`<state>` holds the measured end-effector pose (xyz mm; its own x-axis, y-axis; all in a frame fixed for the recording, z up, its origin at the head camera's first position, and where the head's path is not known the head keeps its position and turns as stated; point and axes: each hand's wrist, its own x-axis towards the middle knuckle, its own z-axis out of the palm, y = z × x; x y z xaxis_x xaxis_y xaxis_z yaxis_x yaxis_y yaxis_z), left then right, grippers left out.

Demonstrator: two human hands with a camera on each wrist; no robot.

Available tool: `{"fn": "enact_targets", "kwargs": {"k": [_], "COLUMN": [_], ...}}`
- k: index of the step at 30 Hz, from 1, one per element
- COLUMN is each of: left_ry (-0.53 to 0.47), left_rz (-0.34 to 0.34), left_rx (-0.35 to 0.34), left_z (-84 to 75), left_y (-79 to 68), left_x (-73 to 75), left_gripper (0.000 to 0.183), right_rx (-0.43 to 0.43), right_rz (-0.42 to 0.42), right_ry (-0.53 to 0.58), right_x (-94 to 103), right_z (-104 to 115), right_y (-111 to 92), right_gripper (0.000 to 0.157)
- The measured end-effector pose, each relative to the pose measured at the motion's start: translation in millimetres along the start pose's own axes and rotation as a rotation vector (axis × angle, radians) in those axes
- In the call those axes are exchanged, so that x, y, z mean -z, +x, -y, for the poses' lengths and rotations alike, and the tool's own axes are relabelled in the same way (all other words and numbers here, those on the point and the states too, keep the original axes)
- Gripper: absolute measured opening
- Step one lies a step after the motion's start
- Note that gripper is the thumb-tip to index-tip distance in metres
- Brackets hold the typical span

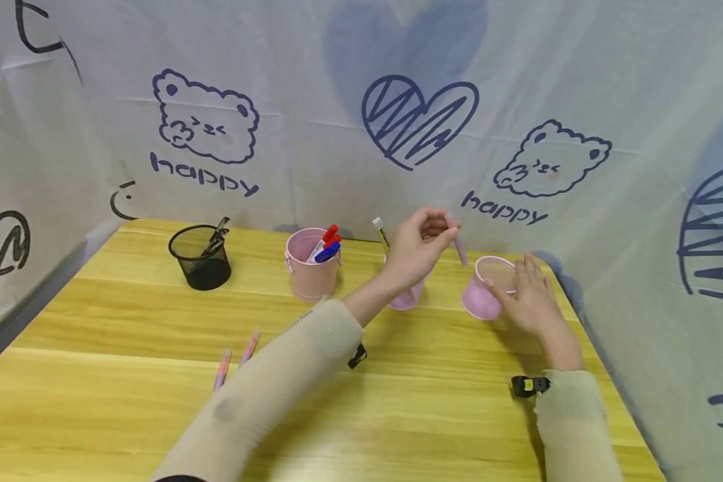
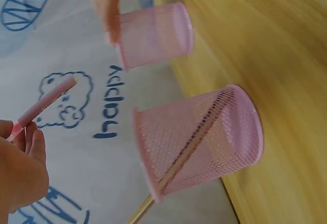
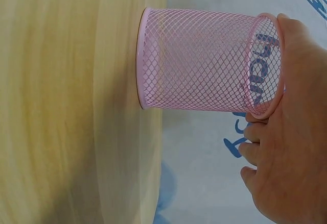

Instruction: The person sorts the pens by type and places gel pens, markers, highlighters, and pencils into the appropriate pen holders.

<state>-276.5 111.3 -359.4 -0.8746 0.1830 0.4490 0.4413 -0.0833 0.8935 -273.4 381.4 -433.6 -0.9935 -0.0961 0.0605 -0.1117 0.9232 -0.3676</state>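
Observation:
My left hand (image 1: pixel 412 248) pinches a pink pen (image 1: pixel 460 246) between thumb and fingertips, tilted in the air left of a pink mesh pen holder (image 1: pixel 480 298). My right hand (image 1: pixel 533 294) holds that holder at its rim, thumb on one side and fingers on the other. In the right wrist view the holder (image 3: pixel 199 60) stands upright on the table, and bare mesh shows through its wall. Below my left hand is a second pink mesh holder (image 2: pixel 204 137) with a pencil (image 1: pixel 381 233) in it, partly hidden by the hand in the head view.
A pink bucket (image 1: pixel 312 281) with red and blue markers (image 1: pixel 327 249) and a black mesh holder (image 1: pixel 205 271) with black pens (image 1: pixel 218 235) stand to the left. Two pink-and-purple pens (image 1: pixel 222 370) lie near my left sleeve. A printed cloth (image 1: pixel 313 134) hangs behind the wooden table (image 1: pixel 126 388).

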Motion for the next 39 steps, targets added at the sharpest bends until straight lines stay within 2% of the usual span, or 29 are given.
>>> {"fn": "enact_targets", "kwargs": {"k": [6,11,19,26,35,39], "left_ry": [0.051,0.084,0.174,0.276,0.352,0.387], "left_rz": [-0.013,-0.009,0.023,0.054,0.092,0.097], "left_rx": [0.056,0.112,0.118,0.107,0.2,0.214], "left_z": [16.3,22.3,35.1,49.0,61.9,66.1], "left_y": [10.2,16.0,21.2,18.0,11.8,10.5], "left_x": [-16.4,-31.5,-54.3,-62.5,-68.2,-69.0], "left_gripper": [0.021,0.02,0.016,0.017,0.011,0.013], "right_rx": [0.005,0.019,0.029,0.026,0.022,0.023], "right_rz": [-0.011,-0.025,-0.028,-0.021,-0.036,-0.043], "right_ry": [-0.017,-0.061,-0.094,-0.076,-0.075,-0.07], "right_x": [-0.4,0.7,1.6,-1.2,-0.8,-1.8], "right_z": [1.5,1.7,-1.1,1.5,2.3,1.0], "right_y": [0.6,0.9,2.5,1.5,0.1,0.0], "right_gripper": [0.106,0.106,0.106,0.106,0.106,0.105]}}
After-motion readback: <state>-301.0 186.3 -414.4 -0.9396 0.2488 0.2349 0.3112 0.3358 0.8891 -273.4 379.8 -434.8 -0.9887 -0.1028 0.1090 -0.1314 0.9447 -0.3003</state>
